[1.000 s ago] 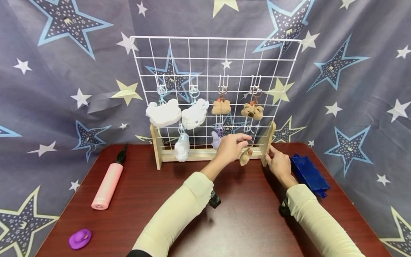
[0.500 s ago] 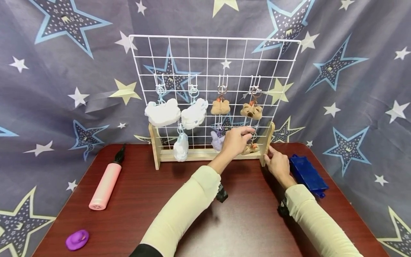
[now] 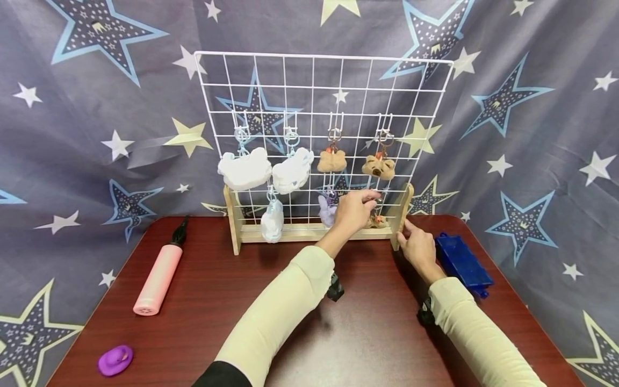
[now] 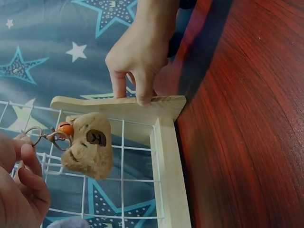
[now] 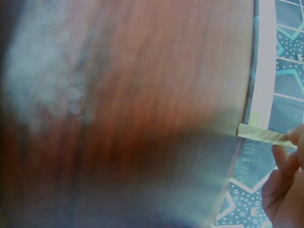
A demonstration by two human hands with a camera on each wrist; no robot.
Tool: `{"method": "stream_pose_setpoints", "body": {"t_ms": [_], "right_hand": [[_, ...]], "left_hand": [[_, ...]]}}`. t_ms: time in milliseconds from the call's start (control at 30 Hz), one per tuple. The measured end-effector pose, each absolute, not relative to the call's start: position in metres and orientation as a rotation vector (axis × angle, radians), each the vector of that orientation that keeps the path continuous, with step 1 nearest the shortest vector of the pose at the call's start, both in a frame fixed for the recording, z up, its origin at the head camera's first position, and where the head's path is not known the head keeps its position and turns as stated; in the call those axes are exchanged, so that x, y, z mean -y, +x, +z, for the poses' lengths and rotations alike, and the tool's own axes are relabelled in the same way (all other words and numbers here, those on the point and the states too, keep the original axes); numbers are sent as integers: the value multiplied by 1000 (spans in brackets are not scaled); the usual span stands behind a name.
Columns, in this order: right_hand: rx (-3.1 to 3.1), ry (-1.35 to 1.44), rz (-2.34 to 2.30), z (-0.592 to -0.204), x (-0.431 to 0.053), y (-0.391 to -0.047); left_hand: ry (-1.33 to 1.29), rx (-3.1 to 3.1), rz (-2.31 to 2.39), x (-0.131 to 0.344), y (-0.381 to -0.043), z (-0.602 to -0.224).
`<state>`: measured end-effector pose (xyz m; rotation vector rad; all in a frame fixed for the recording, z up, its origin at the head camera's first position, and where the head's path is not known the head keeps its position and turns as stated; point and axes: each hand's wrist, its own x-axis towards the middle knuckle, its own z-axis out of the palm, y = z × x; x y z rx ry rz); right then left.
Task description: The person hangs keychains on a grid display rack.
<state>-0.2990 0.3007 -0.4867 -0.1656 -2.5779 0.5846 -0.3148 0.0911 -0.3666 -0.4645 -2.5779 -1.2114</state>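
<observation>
My left hand is at the lower right of a white wire grid rack. In the left wrist view its thumb and finger pinch the metal ring of a brown bear plush keychain with an orange bell. The ring is close to a white hook on the grid; whether it is on the hook I cannot tell. In the head view the hand partly hides this bear. My right hand grips the right wooden upright of the rack, thumb and fingers on its edge.
White plush keychains, brown bear keychains and a purple one hang from the grid. A blue tray lies at right. A pink hand pump and a purple rubber duck lie at left.
My left hand has moved slightly right and up toward the grid with the bear keychain, which has come nearer the rack. The right hand has stayed on the upright.
</observation>
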Motion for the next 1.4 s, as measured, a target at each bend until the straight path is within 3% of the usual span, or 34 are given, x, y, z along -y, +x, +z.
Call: {"method": "stream_pose_setpoints", "body": {"t_ms": [700,1200,1400], "right_hand": [[2582,-181,588,-484,-305,-298],[2728,-121,598,-471,-308,-293],[2811,-47,546,-454,-302,-281]], "left_hand": [[-575,2542,-1185,-69,-305,-365],[-888,2531,-1140,-23,-275,-378],[-896,2586,-1093,10,-262,-384]]}}
